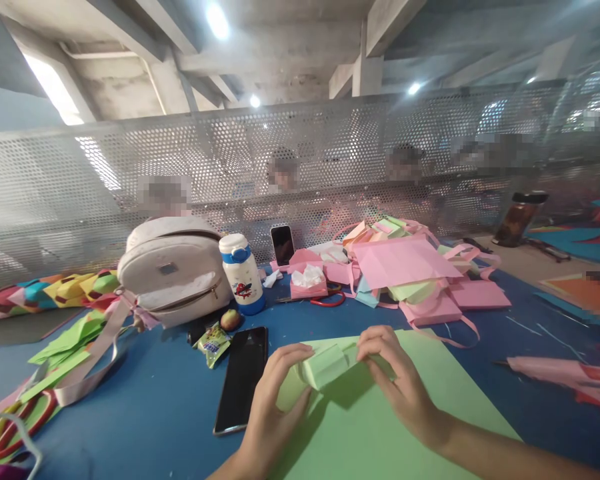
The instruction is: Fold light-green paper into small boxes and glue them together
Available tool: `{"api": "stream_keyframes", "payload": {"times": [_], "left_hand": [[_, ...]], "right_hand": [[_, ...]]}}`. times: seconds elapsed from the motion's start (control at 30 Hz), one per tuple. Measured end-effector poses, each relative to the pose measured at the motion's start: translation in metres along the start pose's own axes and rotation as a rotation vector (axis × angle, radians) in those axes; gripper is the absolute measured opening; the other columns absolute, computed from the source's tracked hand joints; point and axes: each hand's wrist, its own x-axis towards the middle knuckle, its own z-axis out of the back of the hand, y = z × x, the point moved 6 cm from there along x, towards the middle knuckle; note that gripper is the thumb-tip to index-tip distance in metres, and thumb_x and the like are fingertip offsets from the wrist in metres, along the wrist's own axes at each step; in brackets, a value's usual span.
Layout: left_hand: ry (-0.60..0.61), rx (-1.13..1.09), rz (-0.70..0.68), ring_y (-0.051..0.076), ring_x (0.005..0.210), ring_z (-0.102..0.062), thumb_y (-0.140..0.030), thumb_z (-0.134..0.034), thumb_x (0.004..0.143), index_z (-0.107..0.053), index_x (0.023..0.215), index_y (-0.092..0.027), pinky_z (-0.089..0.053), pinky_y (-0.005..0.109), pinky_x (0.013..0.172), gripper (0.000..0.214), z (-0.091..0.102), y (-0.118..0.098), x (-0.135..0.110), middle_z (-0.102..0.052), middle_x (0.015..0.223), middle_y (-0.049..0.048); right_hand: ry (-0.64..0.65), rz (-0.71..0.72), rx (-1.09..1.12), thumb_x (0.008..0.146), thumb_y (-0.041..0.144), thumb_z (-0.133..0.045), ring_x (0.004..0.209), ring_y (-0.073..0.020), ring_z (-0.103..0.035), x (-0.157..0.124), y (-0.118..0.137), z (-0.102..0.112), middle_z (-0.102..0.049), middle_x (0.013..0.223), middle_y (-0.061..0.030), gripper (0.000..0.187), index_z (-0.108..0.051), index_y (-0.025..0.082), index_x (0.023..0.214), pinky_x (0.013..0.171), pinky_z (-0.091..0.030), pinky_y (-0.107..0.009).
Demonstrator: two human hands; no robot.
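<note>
Between my two hands is a small folded piece of light green paper (326, 367), bent into a box-like shape. My left hand (280, 387) grips its left end, fingers on top and thumb below. With fingertips pinched together, my right hand (393, 373) holds the paper's right end. Under both hands a large light green sheet (380, 433) lies flat on the blue table (150, 413). Just left of my left hand lies a dark phone (241, 380), face up.
Beyond stand a white backpack (180, 267), a bottle (243, 273) and an upright phone (283, 245). Red-handled scissors (327, 300) lie near a heap of pink paper bags (410, 260). A pink glue gun (565, 373) is at right, more scissors (25, 423) at left. People sit behind a perforated screen (220, 160).
</note>
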Motion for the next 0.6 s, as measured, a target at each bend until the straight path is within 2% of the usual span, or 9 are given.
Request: {"api": "stream_keyframes", "payload": {"times": [0.13,0.23,0.33,0.43,0.5,0.6], "left_hand": [[0.003,0.094,-0.187,0.021,0.102,-0.066,-0.009,-0.06,0.087,-0.061,0.115,-0.024,-0.053,0.035,0.091,0.032,0.004,-0.009,0.002,-0.07,0.107,0.0075],[-0.016,0.261,-0.366,0.021,0.105,-0.066,-0.004,-0.058,0.087,-0.063,0.114,-0.025,-0.044,0.041,0.103,0.034,0.007,-0.014,-0.003,-0.072,0.106,0.0054],[0.023,0.418,-0.457,0.021,0.111,-0.065,-0.004,-0.055,0.089,-0.065,0.116,-0.029,-0.033,0.044,0.111,0.038,0.007,-0.015,-0.009,-0.074,0.11,0.0037],[0.068,0.487,-0.509,0.021,0.111,-0.066,-0.009,-0.051,0.094,-0.065,0.12,-0.031,-0.026,0.044,0.115,0.037,0.008,-0.018,-0.013,-0.076,0.11,0.0022],[0.103,0.508,-0.553,0.02,0.112,-0.066,-0.011,-0.049,0.096,-0.064,0.122,-0.03,-0.023,0.043,0.117,0.036,0.007,-0.02,-0.014,-0.076,0.11,0.0018],[0.161,0.529,-0.597,0.02,0.115,-0.065,-0.014,-0.045,0.098,-0.063,0.125,-0.029,-0.021,0.043,0.118,0.036,0.005,-0.021,-0.015,-0.075,0.113,0.0029]], "right_hand": [[-0.086,-0.113,-0.052,0.097,0.029,-0.054,0.114,-0.0234,-0.05,-0.001,-0.012,0.005,-0.051,0.114,-0.0058,0.004,-0.057,0.027,0.098,0.096,-0.041,-0.036],[-0.142,-0.193,0.02,0.093,0.038,-0.061,0.12,-0.0258,-0.048,-0.003,-0.024,0.004,-0.051,0.117,-0.0071,0.014,-0.057,0.027,0.101,0.102,-0.04,-0.04],[-0.136,-0.346,0.321,0.089,0.047,-0.066,0.121,-0.0277,-0.052,-0.003,-0.037,-0.006,-0.056,0.121,-0.0099,0.038,-0.05,0.028,0.118,0.097,-0.046,-0.042],[-0.035,-0.53,0.637,0.085,0.052,-0.069,0.109,-0.0279,-0.063,-0.004,-0.044,-0.021,-0.063,0.119,-0.0122,0.058,-0.042,0.027,0.13,0.087,-0.053,-0.041],[0.014,-0.608,0.659,0.087,0.053,-0.066,0.106,-0.0277,-0.064,-0.004,-0.044,-0.023,-0.065,0.116,-0.0121,0.051,-0.049,0.025,0.125,0.09,-0.052,-0.042],[0.041,-0.652,0.626,0.093,0.052,-0.054,0.105,-0.027,-0.064,-0.004,-0.042,-0.019,-0.066,0.114,-0.0107,0.039,-0.059,0.022,0.117,0.093,-0.05,-0.042]]}}
